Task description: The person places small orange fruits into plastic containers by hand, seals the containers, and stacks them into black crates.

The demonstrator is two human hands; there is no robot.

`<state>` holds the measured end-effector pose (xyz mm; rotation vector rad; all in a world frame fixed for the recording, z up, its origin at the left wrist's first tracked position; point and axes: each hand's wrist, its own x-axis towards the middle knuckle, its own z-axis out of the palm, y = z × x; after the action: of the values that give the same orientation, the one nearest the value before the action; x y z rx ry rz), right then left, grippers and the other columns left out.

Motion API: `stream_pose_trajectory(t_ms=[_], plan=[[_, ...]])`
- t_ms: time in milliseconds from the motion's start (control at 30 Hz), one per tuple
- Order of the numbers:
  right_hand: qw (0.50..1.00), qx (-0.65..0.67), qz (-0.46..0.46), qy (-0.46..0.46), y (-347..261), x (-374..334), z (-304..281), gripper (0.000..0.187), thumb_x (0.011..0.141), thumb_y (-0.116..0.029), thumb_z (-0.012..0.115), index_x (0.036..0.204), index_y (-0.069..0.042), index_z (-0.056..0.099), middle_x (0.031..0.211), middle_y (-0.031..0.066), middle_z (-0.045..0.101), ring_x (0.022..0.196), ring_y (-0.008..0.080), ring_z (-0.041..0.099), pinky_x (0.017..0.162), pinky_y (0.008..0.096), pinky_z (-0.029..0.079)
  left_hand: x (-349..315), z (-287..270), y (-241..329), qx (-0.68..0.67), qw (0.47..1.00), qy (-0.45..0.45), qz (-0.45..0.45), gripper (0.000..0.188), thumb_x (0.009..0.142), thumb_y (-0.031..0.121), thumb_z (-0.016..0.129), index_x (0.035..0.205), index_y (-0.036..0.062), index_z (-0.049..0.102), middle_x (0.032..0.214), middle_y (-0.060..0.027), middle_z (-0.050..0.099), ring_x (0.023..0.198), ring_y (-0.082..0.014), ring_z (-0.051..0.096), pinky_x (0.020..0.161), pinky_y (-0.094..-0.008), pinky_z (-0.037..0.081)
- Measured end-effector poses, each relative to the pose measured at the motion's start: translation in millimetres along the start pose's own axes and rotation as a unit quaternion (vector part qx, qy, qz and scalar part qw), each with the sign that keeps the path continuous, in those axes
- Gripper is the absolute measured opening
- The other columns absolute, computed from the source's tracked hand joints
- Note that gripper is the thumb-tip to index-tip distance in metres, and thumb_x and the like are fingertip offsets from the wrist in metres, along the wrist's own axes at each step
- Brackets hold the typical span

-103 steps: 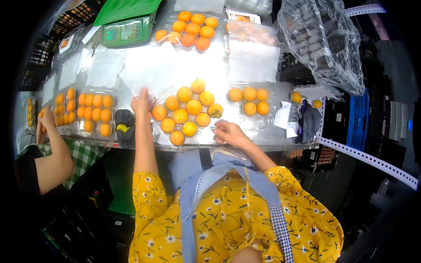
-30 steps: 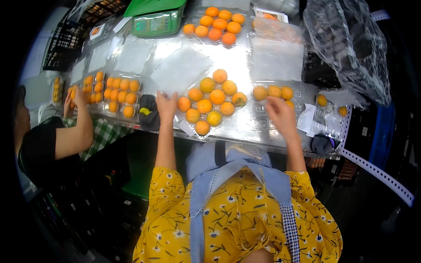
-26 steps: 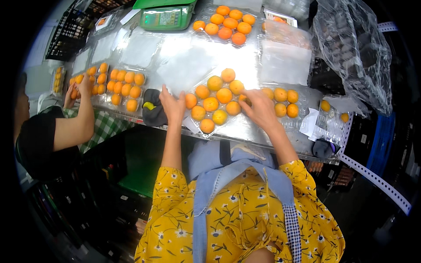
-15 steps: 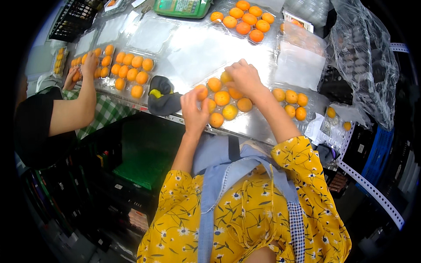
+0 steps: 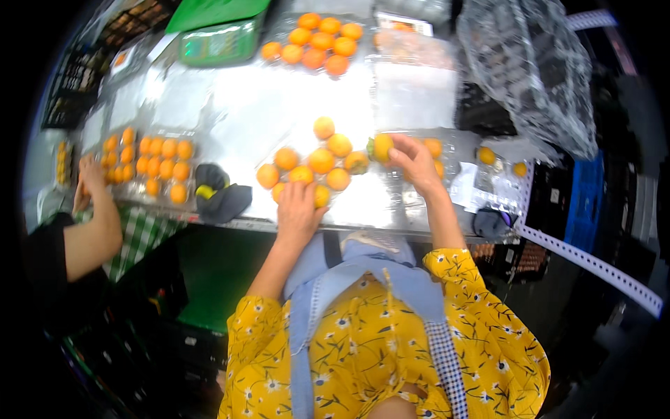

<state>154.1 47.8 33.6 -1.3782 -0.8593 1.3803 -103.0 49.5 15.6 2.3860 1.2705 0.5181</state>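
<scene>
My right hand (image 5: 413, 162) pinches an orange persimmon (image 5: 382, 148) with a green leafy cap, lifted just right of the group before me. My left hand (image 5: 299, 209) lies over the near side of that group, its fingers stretched out and touching the persimmons. Several persimmons (image 5: 322, 160) sit close together in a clear plastic tray, whose edges are hard to make out in the glare. One of them, next to the held one, shows its green cap upward. Behind my right hand, more persimmons (image 5: 432, 147) are partly hidden.
Filled trays of persimmons (image 5: 166, 167) stand left and at the back (image 5: 321, 40). A dark cloth (image 5: 222, 199) lies at the table edge. A green scale (image 5: 220, 43) stands back left; plastic-wrapped trays (image 5: 527, 63) rise at right. A co-worker's hand (image 5: 91, 178) is at far left.
My right hand has moved right from the group and now holds a persimmon up. My left hand has come down onto the near persimmons. The whole view has shifted.
</scene>
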Motion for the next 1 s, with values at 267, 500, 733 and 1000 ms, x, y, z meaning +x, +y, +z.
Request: stream_pose_trajectory(t_ms=[267,500,733,1000], plan=[[0.931,-0.045,-0.034,0.36,21.5,-78.0,-170.5,0.041,0.077,-0.016,0.065,0.111,0.003,0.052,0.099,0.0107,0.059,0.086,0.0167,0.057,0.072,0.0267,0.047,3.9,-12.6,6.1,-0.033,0.999,0.003,-0.007,0.049,0.058,0.02,0.076,0.098,0.003,0.053,0.095,-0.0138,0.049,0.088,-0.0316,0.046,0.077,-0.0392,0.039],[0.786,-0.371,-0.032,0.493,40.5,-78.8,-266.5,0.053,0.069,-0.028,0.072,0.107,0.004,0.053,0.093,0.0143,0.061,0.083,0.021,0.059,0.073,0.0316,0.046,9.6,-14.9,13.4,-0.276,0.955,-0.018,-0.111,0.039,0.065,0.007,0.071,0.1,0.0022,0.054,0.095,-0.0089,0.049,0.087,-0.0213,0.052,0.076,-0.0305,0.043],[0.738,-0.547,0.034,0.393,32.4,-68.4,-269.3,0.049,0.068,-0.037,0.07,0.099,-0.001,0.059,0.089,0.0132,0.064,0.079,0.0251,0.061,0.071,0.033,0.046,7.4,-9.2,27.3,-0.353,0.926,-0.065,-0.112,0.039,0.065,0.004,0.069,0.101,0.0027,0.054,0.097,-0.0065,0.048,0.079,-0.0157,0.052,0.071,-0.0263,0.045],[0.747,-0.551,0.1,0.357,20.0,-64.6,-269.6,0.05,0.07,-0.043,0.066,0.102,-0.005,0.06,0.092,0.0123,0.064,0.085,0.0276,0.061,0.073,0.0358,0.046,1.7,-3.9,37.6,-0.397,0.903,-0.088,-0.138,0.04,0.066,0.004,0.07,0.102,0.0031,0.053,0.099,-0.0067,0.047,0.078,-0.014,0.053,0.068,-0.0239,0.046]])
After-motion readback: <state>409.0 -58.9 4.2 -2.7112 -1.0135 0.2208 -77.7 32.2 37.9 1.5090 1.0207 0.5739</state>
